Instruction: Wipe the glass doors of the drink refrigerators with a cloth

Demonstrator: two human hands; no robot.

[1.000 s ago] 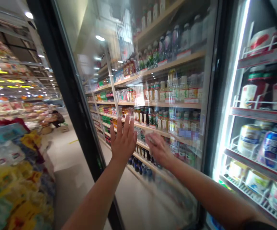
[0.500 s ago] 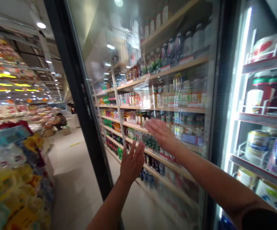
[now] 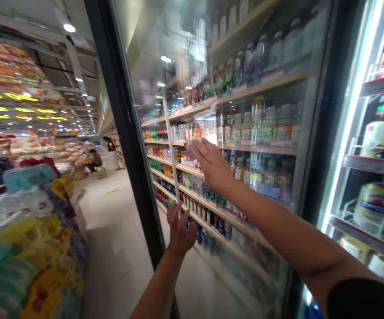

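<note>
A tall glass door (image 3: pixel 245 274) with a black frame stands swung out from a lit drinks fridge. My right hand (image 3: pixel 213 164) lies flat with its fingers stretched out, at or against the glass; whether it touches is hard to tell. A small pale patch shows by its fingertips, too unclear to name. Lower and to the left, my left hand (image 3: pixel 181 230) is raised before the glass near the black door frame (image 3: pixel 128 119). Its fingers are apart and loosely bent, with nothing seen in them. Shelves of bottles (image 3: pixel 241 128) show in the glass, partly behind my right arm.
On the right, the fridge's wire-fronted shelves (image 3: pixel 374 166) hold bottles and cans (image 3: pixel 376 206). Packaged goods (image 3: pixel 42 266) are piled at the left beside the aisle floor (image 3: pixel 112 248). Farther down, a person (image 3: pixel 94 160) sits low, and another stands beyond.
My right hand has moved up the glass. My left hand has dropped slightly and its fingers have curled. The view has turned left, so the door and fridge appear farther right.
</note>
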